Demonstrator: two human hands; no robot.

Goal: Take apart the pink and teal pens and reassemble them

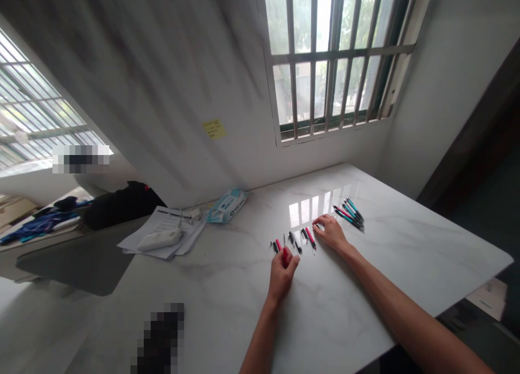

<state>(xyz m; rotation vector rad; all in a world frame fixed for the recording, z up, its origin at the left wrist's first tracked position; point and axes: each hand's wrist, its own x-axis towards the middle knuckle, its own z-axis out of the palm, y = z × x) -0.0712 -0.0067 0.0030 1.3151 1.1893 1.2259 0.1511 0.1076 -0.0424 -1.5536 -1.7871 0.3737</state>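
My left hand (281, 273) is closed around a red pen barrel (285, 256), with a thin dark piece standing up from its top. Over the marble-patterned table, my right hand (331, 234) has its fingers bent down at a small dark part; the fingertips partly hide it, so its kind is unclear. Between the hands lie loose pen parts: a red barrel (310, 237), black pieces (295, 243) and thin refills. Just beyond my left hand are another red piece (278, 245) and a black one. Several whole pens (350, 215), teal, red and black, lie together right of my right hand.
A blue wipes packet (228, 206) lies by the wall, beside papers (154, 230) with a white device (161, 239) on top. A barred window (333, 59) is above the table. At the left are a grey chair back (73, 260) and another cluttered desk.
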